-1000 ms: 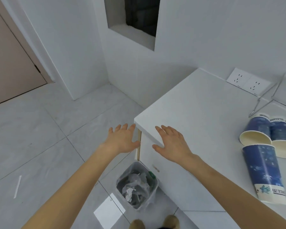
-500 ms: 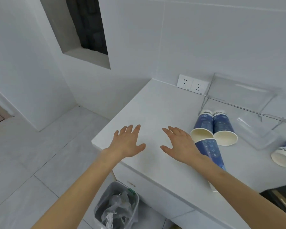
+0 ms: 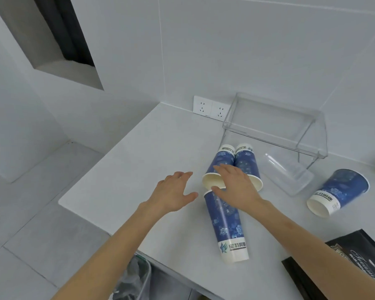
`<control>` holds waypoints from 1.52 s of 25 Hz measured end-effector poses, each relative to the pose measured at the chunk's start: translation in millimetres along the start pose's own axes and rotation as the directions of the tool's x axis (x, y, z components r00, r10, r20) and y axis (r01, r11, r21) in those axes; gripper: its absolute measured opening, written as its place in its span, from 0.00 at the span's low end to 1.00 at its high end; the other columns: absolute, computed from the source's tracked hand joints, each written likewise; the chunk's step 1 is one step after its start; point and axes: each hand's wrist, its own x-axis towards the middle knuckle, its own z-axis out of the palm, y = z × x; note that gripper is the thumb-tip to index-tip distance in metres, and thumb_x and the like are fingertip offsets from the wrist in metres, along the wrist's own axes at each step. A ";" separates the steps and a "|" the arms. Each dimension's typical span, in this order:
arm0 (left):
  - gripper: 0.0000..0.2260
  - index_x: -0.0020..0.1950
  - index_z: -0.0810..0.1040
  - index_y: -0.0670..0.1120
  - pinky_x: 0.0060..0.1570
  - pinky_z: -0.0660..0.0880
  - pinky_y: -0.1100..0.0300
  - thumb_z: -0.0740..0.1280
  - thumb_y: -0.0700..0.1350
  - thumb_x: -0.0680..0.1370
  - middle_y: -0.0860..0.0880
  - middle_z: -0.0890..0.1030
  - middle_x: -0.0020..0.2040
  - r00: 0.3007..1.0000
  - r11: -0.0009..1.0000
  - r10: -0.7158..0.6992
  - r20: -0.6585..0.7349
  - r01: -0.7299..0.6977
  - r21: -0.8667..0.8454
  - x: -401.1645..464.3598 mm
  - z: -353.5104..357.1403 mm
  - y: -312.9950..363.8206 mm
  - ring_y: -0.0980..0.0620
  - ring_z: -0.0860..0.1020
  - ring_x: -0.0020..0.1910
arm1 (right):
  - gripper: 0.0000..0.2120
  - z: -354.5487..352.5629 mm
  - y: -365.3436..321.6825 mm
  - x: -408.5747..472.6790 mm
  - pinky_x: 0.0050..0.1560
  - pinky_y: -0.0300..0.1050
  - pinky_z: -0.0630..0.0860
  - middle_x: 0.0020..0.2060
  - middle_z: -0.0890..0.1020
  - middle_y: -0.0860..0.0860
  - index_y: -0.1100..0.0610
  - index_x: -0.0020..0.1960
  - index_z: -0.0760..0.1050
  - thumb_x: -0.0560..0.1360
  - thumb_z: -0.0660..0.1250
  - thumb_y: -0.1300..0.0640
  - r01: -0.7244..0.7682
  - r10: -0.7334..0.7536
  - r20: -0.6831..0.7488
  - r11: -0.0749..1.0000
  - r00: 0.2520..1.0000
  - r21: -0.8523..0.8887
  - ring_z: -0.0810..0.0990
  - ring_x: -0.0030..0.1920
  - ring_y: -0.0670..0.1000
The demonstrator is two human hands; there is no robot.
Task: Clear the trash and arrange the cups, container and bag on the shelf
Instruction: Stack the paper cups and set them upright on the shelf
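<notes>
While fingers spread, both hands hover over cups.

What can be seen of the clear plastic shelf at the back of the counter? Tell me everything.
The clear plastic shelf is a see-through riser with a flat top and thin legs, standing upright on the white counter against the tiled wall, just right of the white wall socket. Nothing rests on its top. Two blue paper cups lie with their bases near its left legs, and a clear plastic container lies partly beneath it. Neither hand touches it.
</notes>
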 end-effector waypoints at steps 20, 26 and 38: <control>0.08 0.52 0.79 0.44 0.43 0.66 0.67 0.64 0.42 0.75 0.44 0.82 0.51 0.997 0.912 0.083 0.007 -0.073 -0.403 47.1 46.9 10.3 0.48 0.78 0.49 | 0.10 8.1 30.3 44.4 0.41 0.48 0.67 0.53 0.75 0.57 0.60 0.54 0.69 0.74 0.61 0.61 -0.070 0.070 0.006 0.997 0.998 0.037 0.76 0.50 0.60; 0.09 0.53 0.79 0.45 0.44 0.67 0.69 0.63 0.43 0.75 0.45 0.82 0.51 0.992 0.943 0.126 -0.027 -0.128 -0.306 42.9 27.8 -13.9 0.52 0.76 0.46 | 0.07 5.0 23.2 45.1 0.41 0.49 0.68 0.53 0.76 0.56 0.59 0.52 0.69 0.75 0.59 0.60 -0.072 0.073 -0.039 0.997 0.997 0.024 0.76 0.50 0.60; 0.06 0.48 0.83 0.49 0.41 0.76 0.58 0.67 0.45 0.73 0.52 0.84 0.44 0.823 0.890 0.454 -0.341 -0.435 0.137 22.4 -48.2 -34.1 0.55 0.74 0.47 | 0.07 -25.3 26.0 54.1 0.49 0.51 0.74 0.46 0.80 0.58 0.61 0.48 0.73 0.71 0.60 0.64 -0.142 0.243 -0.291 0.933 0.925 0.330 0.77 0.48 0.60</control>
